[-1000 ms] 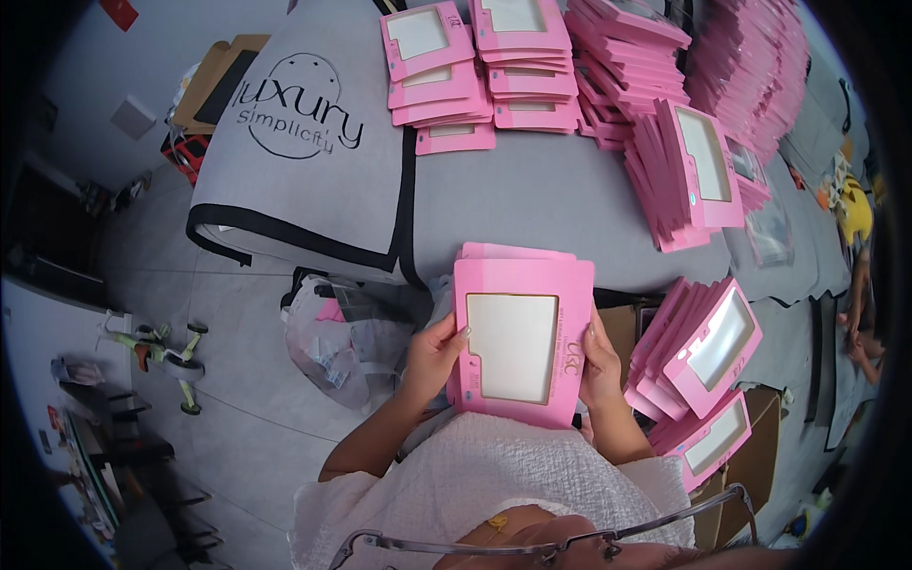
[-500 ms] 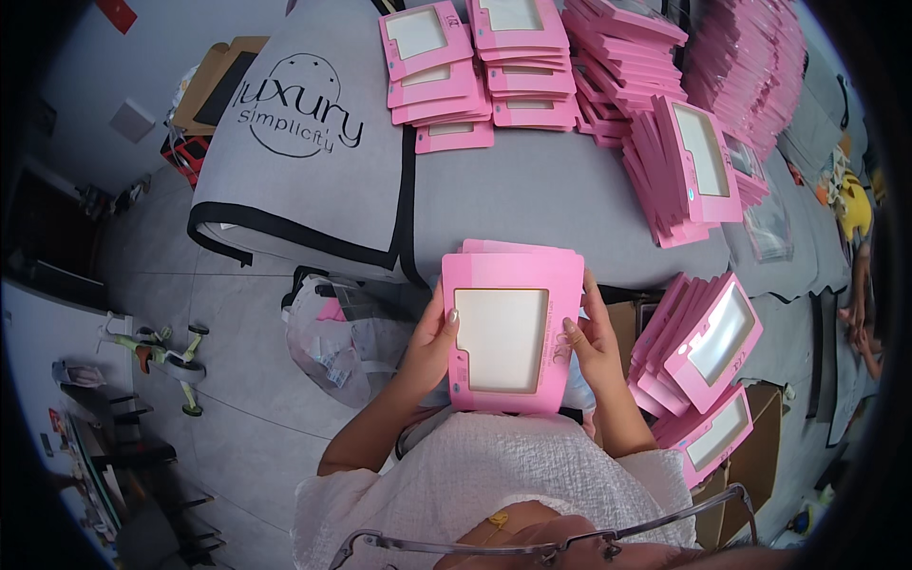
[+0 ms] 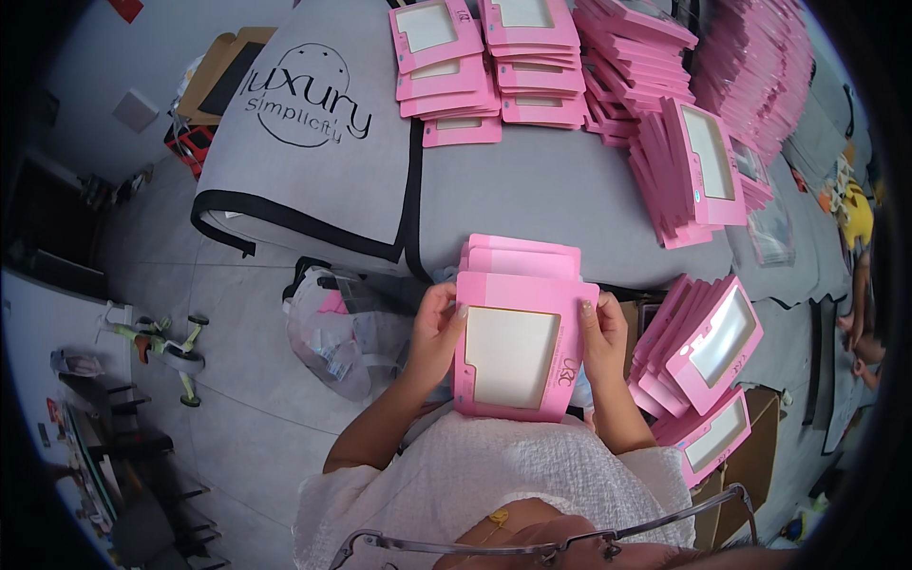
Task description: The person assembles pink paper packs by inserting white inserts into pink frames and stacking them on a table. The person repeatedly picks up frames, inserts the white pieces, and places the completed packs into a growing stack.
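Close to my body I hold a small stack of flat pink window boxes (image 3: 513,294), upright, with a whitish pane in the front one. My left hand (image 3: 439,328) grips its left edge, thumb on the front face. On the opposite edge my right hand (image 3: 605,332) is closed, thumb on the front near the upper corner. Behind the front box, the top edges of other pink boxes (image 3: 527,256) stick up in steps. The fingers behind the stack are hidden.
Ahead, a grey sofa (image 3: 551,199) bears several piles of pink boxes (image 3: 442,38). More boxes (image 3: 712,337) lean beside my right arm, above an open carton (image 3: 760,427). A clear plastic bag (image 3: 328,342) lies at left, and a child's balance bike (image 3: 171,351) stands farther off.
The front box has slid down toward me relative to those behind it, so more of their tops shows. My right hand has moved up slightly along the edge.
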Demonstrator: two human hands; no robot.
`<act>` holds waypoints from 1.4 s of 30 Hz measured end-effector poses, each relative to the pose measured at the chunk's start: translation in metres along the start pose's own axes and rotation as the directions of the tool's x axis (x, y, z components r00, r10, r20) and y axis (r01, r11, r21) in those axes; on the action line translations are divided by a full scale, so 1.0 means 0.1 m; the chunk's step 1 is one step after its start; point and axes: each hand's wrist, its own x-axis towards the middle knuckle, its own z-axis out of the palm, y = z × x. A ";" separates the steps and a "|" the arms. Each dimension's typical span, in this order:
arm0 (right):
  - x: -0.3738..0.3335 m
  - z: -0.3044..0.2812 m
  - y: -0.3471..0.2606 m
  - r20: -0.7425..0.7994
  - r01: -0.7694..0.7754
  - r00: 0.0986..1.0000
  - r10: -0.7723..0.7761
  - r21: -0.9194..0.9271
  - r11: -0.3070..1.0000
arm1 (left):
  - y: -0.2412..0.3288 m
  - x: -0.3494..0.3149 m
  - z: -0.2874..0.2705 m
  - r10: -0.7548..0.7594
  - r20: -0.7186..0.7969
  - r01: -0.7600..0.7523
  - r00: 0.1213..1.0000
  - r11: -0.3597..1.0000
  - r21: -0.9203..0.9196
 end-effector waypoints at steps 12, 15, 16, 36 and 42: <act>0.57 0.29 -0.79 0.200 0.209 0.973 -0.117 -0.539 0.816 | 0.34 0.21 0.01 -0.137 0.006 0.135 0.991 0.982 0.131; 0.67 0.40 -0.87 0.588 0.576 0.797 -0.137 -0.671 0.467 | 0.37 0.15 0.08 -0.108 0.010 0.106 0.994 0.986 0.131; 0.66 0.50 -0.88 0.596 0.518 0.801 -0.050 -0.649 0.557 | 0.41 0.13 0.10 -0.122 0.021 0.116 0.992 0.978 0.173; 0.63 0.46 -0.99 0.790 0.785 0.589 -0.170 -0.510 0.352 | 0.93 -0.07 0.15 0.116 0.368 -0.359 0.923 0.603 0.712; 0.35 0.07 -0.93 0.804 0.760 0.593 -0.038 -0.544 0.357 | 0.96 -0.07 0.10 0.053 0.410 -0.364 0.910 0.571 0.735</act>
